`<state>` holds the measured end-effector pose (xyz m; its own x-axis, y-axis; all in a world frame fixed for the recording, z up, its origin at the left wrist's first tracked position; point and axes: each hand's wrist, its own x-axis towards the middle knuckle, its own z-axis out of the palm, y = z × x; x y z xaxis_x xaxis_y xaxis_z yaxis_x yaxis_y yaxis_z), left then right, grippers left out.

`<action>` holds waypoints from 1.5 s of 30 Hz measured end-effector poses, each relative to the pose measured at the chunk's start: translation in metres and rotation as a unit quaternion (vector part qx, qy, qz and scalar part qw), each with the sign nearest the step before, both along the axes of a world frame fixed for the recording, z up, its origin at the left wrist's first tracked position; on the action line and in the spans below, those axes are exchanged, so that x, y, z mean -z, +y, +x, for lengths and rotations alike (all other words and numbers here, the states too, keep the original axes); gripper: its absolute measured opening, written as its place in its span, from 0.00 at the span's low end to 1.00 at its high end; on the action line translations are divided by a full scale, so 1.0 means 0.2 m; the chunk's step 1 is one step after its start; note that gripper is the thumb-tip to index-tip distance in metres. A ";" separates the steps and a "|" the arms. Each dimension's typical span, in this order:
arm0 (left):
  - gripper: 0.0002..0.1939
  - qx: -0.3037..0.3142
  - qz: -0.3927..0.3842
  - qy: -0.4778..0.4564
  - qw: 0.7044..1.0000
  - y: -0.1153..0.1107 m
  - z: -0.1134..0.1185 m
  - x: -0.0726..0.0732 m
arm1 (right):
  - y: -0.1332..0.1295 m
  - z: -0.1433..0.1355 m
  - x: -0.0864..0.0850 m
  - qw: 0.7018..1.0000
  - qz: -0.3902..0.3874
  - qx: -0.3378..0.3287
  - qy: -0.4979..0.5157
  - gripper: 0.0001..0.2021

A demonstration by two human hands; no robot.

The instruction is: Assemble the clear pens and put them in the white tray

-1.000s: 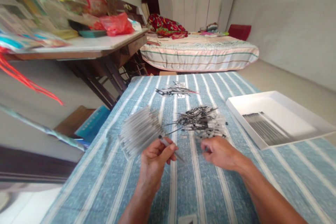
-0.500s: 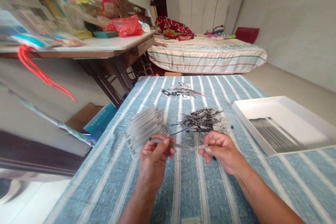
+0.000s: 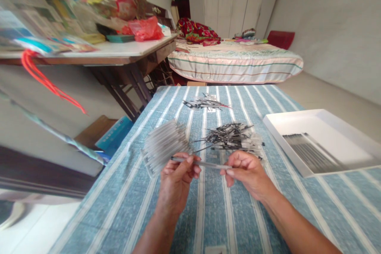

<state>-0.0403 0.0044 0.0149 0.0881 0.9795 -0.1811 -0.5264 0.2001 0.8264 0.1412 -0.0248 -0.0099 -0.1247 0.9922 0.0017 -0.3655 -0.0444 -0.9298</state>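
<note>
A slim grey translucent pen [image 3: 212, 164] with a dark left end is held level between my two hands, over the striped cloth. My left hand [image 3: 176, 180] pinches it between thumb and fingers near that dark end. At the other end, the thumb and fingers of my right hand [image 3: 248, 172] close around the tip and hide it. Just beyond my left hand lies a stack of clear pen barrels [image 3: 165, 143]. Behind my right hand is a loose heap of black and clear pen parts [image 3: 230, 135].
An open white box [image 3: 351, 139] on the right holds a row of grey pens [image 3: 309, 152]. Farther back lies a small pile of thin dark and red pieces [image 3: 205, 103] on a paper label. A cluttered side table [image 3: 143, 47] stands left; a bed [image 3: 235, 63] is beyond.
My right hand has moved slightly left, bringing the small pale piece in its fingers up against the pen; the piece is now covered. My left hand has barely shifted.
</note>
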 end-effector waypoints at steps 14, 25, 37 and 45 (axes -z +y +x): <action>0.09 -0.001 -0.038 0.019 0.999 0.00 0.02 0.05 | -0.01 -0.06 0.04 0.995 0.031 0.065 -0.066 0.09; 0.10 -0.025 -0.026 0.037 0.999 -0.01 0.04 0.09 | 0.00 -0.08 0.08 0.991 0.023 0.068 -0.115 0.10; 0.07 0.066 -0.023 0.101 0.992 0.01 0.06 0.10 | 0.00 -0.08 -0.11 0.713 0.292 0.049 -0.635 0.08; 0.17 0.144 -0.012 0.200 0.969 0.00 0.08 0.11 | -0.02 0.13 -0.17 0.683 0.240 0.049 -0.689 0.07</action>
<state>-0.0250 0.0051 -0.0074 0.2748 0.9196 -0.2806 -0.0835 0.3136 0.9459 0.1676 -0.0292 0.0238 -0.2680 0.9226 0.2776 0.8906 0.3471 -0.2937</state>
